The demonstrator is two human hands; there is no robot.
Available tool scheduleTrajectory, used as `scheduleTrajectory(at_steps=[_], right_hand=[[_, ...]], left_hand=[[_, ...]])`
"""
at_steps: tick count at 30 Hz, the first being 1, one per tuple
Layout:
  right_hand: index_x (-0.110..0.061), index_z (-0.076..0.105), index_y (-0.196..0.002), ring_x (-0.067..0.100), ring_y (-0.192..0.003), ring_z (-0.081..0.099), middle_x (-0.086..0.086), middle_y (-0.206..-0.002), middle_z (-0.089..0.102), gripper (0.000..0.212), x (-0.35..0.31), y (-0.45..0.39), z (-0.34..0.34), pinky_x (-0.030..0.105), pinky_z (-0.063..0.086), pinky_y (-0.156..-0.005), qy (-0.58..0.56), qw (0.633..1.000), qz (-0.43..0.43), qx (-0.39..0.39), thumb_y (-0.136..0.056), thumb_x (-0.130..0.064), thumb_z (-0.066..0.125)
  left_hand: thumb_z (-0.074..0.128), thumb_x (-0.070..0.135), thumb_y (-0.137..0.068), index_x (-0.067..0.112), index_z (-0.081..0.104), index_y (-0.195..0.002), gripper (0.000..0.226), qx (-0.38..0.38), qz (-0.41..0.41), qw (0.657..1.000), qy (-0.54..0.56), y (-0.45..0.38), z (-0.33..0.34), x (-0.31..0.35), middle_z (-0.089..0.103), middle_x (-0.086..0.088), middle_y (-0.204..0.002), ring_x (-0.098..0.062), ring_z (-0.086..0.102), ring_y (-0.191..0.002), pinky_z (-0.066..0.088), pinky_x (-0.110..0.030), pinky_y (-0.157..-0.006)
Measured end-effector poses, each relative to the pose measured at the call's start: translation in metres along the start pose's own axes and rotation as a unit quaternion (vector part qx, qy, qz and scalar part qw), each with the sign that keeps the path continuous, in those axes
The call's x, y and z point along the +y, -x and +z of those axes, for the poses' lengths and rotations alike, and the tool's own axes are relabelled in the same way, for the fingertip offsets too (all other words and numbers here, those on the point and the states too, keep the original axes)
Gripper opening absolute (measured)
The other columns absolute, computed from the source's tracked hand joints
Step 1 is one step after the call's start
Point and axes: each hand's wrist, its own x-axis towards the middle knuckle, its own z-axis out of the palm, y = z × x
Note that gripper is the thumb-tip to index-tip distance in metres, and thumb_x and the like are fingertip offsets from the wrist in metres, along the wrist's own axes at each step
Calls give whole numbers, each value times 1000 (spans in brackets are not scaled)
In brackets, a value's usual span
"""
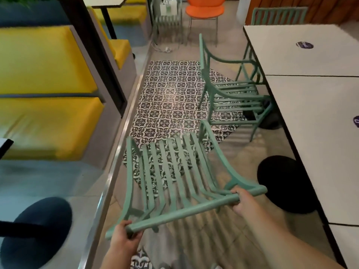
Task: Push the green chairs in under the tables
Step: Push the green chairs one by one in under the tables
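Green chair (171, 171) gripped by its top rail.
Your left grip (124, 239) and right grip (245, 200) curl round it; another chair (233, 94) sits at the counter (320, 113).

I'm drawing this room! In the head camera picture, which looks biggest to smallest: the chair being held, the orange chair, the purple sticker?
1. Held green chair, nearest the camera, so inflated.
2. Orange chair, far off.
3. Purple sticker.

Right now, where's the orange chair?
In the head view, the orange chair stands at top centre, far end of the aisle, right of a green chair and left of the white tables.
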Motion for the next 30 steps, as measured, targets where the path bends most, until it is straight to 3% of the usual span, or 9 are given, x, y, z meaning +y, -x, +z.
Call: scheduleTrajectory(at_steps=[3, 6, 9, 12, 18, 21, 23, 26, 30], right_hand=[[-2, 46, -86, 38, -94, 55, 20, -117, 49, 6, 14, 13, 1, 51, 44, -96, -34, 999, -1, 18, -88, 3, 43], [1, 49, -108, 39, -119, 50, 22, -119, 50, 20, 29, 23, 6, 50, 44, -98, -88, 995, -17, 31, -88, 2, 43], [-6, 51, -86, 25, -89, 63, 23, -113, 54, 11, 37, 40, 8, 36, 56, -68, -105, 994, -35, 16, -90, 1, 44], [-10, 45, -76, 2, -49, 59, 1, -60, 63, 29, 34, 50, 14, 12, 42, -39, -209, 977, -38, -19, -94, 12, 38], [-7, 44, -80, 28, -70, 50, 15, -65, 57, 17, 49, 18, 53, 32, 47, -31, -289, 951, -44, 98, -89, 5, 37], [-9, 40, -74, 32, -80, 52, 15, -82, 50, 20, 50, 13, 70, 48, 51, -74, -316, 941, -57, 107, -87, 6, 39], [-9, 41, -74, 31, -77, 54, 17, -86, 50, 17, 49, 14, 79, 48, 49, -70, -325, 935, -56, 129, -82, 6, 41], [-7, 46, -80, 30, -71, 52, 17, -89, 51, 12, 51, 10, 87, 42, 46, -59, -346, 922, -36, 170, -79, 6, 45], [-3, 49, -100, 30, -76, 54, 19, -101, 53, 22, 55, 12, 103, 47, 50, -76, -392, 899, -21, 192, -80, 3, 52]], left_hand=[[42, 5, -96, 1, 48, -95, 7, -6, 3, 999, -53, -4, 9, 21, 46, -21, -116, -35, 48, -124, 42, -48, -103], [42, 7, -96, 3, 45, -87, 11, -25, -19, 993, -111, -11, 24, 47, 48, -22, -114, -36, 51, -118, 45, -49, -100], [42, 7, -96, 4, 43, -80, 17, -58, -24, 983, -171, -17, 44, 63, 53, -21, -93, -35, 56, -88, 56, -41, -55], [44, 6, -95, 4, 43, -77, 18, -73, -20, 975, -209, -21, 66, 80, 49, -18, -81, -30, 48, -70, 41, -40, -26], [43, 2, -93, 4, 46, -79, 15, -78, -6, 958, -276, -41, 123, 119, 50, -18, -82, -30, 49, -71, 47, -43, -32], [44, 2, -93, 5, 46, -81, 13, -91, -3, 948, -304, -45, 151, 133, 51, -18, -85, -31, 51, -73, 56, -43, -74], [44, 3, -94, 5, 45, -80, 14, -89, -2, 938, -334, -50, 170, 143, 51, -18, -84, -31, 52, -73, 48, -45, -92], [46, 5, -95, 3, 45, -80, 15, -89, -11, 921, -380, -52, 196, 151, 51, -19, -82, -31, 51, -73, 54, -44, -81], [45, 10, -95, 6, 47, -78, 18, -88, -13, 892, -444, -68, 231, 168, 49, -18, -83, -29, 47, -73, 53, -37, -72]])
